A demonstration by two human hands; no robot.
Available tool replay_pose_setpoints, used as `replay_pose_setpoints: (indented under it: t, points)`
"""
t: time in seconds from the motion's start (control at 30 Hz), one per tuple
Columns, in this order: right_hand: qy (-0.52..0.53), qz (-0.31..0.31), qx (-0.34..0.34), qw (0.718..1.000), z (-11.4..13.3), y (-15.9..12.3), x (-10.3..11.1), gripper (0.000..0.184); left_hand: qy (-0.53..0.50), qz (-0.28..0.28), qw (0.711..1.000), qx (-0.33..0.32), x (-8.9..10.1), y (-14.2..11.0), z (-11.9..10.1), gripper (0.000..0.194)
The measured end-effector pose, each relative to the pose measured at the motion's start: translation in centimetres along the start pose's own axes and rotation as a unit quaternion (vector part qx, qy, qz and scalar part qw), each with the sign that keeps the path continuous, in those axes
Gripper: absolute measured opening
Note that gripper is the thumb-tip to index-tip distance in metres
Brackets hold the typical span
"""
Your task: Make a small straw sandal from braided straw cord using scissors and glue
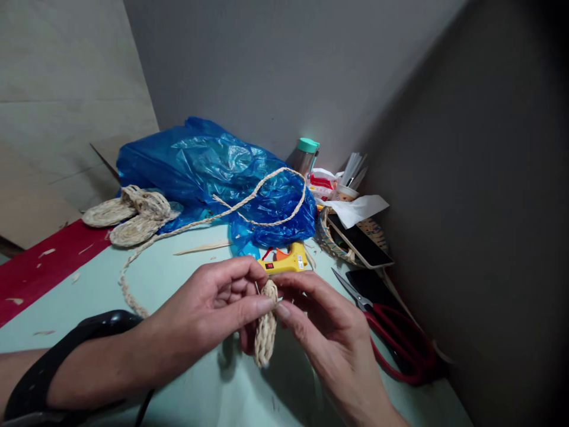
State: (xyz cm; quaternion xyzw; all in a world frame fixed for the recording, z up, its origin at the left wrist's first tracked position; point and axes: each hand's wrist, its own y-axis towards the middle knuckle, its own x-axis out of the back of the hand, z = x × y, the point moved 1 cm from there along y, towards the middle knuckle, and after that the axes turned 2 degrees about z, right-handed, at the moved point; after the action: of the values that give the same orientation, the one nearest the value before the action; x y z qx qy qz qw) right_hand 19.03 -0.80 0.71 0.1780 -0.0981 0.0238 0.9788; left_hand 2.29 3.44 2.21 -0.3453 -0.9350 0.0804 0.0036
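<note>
Between my two hands is a small coil of braided straw (265,338), seen edge-on above the table. My left hand (222,296) pinches its upper part between thumb and bent fingers. From the other side, my right hand (320,329) closes on the same coil, thumb and fingertips near its top. A long straw braid (127,284) runs from behind my left forearm up across the table and loops over the blue plastic bag (200,160). Just beyond my fingertips lies a yellow glue gun (288,261).
A pair of woven straw slippers (133,228) sits at the left by a red strip (53,267). Red-handled scissors (391,338) lie at the right. Behind them, a phone (362,243) rests on a woven basket (329,240). A bottle (304,157) stands by the wall.
</note>
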Motion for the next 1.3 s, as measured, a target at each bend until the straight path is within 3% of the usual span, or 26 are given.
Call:
replay_pose_setpoints:
  t: [0.1,0.2,0.37,0.47,0.7,0.93,1.03,1.13,1.3]
  points:
    - [0.011,0.009,-0.008,1.0,0.1,-0.1,-0.2,0.017,-0.003,0.013,1.0,-0.002,0.0,-0.1,-0.1,0.017]
    - [0.007,0.006,-0.002,1.0,0.2,-0.1,0.3,0.023,0.022,-0.018,0.999,-0.027,0.5,-0.2,-0.8,0.015]
    - [0.027,-0.116,-0.003,0.993,0.3,0.5,2.4,0.018,0.063,-0.125,0.986,-0.095,3.2,0.0,-2.4,0.003]
    - [0.064,-0.159,-0.016,0.985,-0.1,0.9,3.2,0.01,0.003,-0.167,0.981,-0.095,4.4,0.2,-2.6,0.003]
    - [0.071,-0.108,-0.037,0.991,-1.2,0.4,2.4,0.013,-0.094,-0.15,0.98,-0.096,4.4,1.0,-2.5,0.004]
    - [0.143,-0.144,-0.056,0.978,-1.6,0.0,1.9,0.036,-0.212,-0.225,0.942,-0.131,8.5,0.4,-0.6,0.008]
    - [0.077,-0.132,-0.068,0.986,-2.4,-0.1,2.0,0.041,-0.228,-0.231,0.937,-0.128,9.5,0.2,0.5,0.012]
    - [-0.055,-0.099,-0.061,0.992,-2.4,0.1,2.4,0.043,-0.22,-0.248,0.934,-0.137,10.2,0.2,0.8,0.01]
    - [-0.231,0.003,-0.002,0.973,0.1,3.1,2.8,0.015,-0.19,-0.299,0.919,-0.174,11.6,0.4,0.9,0.006]
